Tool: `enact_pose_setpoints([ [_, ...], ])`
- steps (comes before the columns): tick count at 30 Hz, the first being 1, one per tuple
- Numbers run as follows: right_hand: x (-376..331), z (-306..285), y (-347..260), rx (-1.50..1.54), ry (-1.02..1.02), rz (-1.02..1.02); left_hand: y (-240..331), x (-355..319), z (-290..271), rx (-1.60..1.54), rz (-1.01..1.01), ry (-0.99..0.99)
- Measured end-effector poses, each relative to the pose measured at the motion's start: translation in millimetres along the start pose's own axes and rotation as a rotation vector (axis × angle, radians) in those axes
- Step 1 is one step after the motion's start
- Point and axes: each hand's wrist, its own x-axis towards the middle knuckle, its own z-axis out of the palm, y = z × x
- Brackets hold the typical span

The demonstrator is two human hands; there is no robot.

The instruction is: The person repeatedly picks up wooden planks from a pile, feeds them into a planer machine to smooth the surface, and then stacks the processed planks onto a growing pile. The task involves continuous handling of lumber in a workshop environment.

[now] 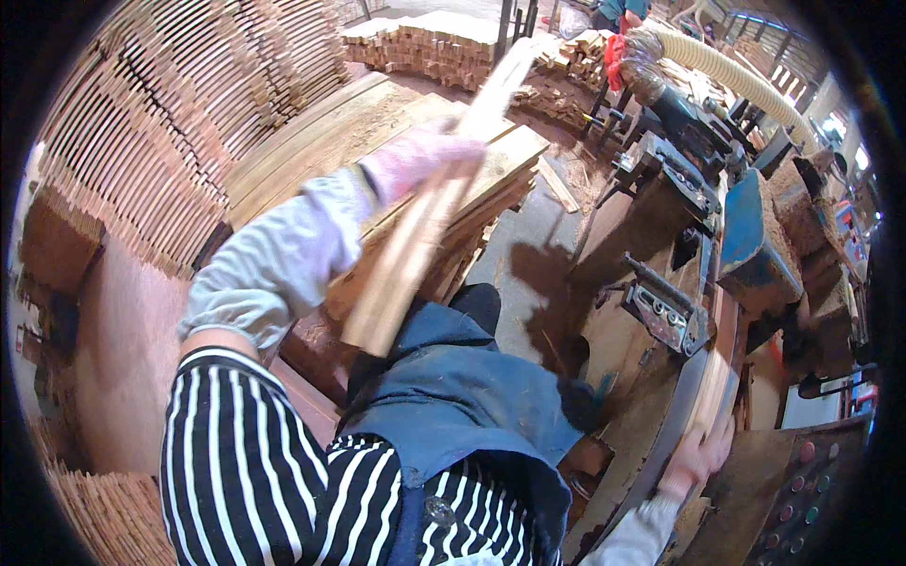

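Observation:
My left hand (pixel 425 158), in a pinkish glove, is closed round a long wooden board (pixel 408 255). The board slants from my lap up over a stack of planks (pixel 491 174), and its far end is smeared by motion. At the lower right my right hand (pixel 696 459) grips the near end of a narrow wooden strip (pixel 710 396). That strip lies along the machine bed (pixel 672 415) and runs forward beside a metal guide block (pixel 668 316). Some of the right hand's fingers are hard to make out.
Tall stacks of boards (pixel 179 104) rise at the left. A blue sawdust-covered hood (pixel 755 236) and a ribbed hose (pixel 731 64) belong to the machine at right. A control panel (pixel 797 500) with buttons sits near my right hand. Another person (pixel 618 11) stands far back.

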Motion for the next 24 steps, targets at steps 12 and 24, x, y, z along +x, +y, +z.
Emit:
enact_pose_setpoints([
  [12, -55, -94, -146, 0.967, -0.626, 0.483, -4, -1, 349, -0.382, -0.012, -0.203],
  [24, -234, -172, -44, -0.232, -0.201, 0.425, -61, 44, 96, 1.356, 0.413, -0.014],
])
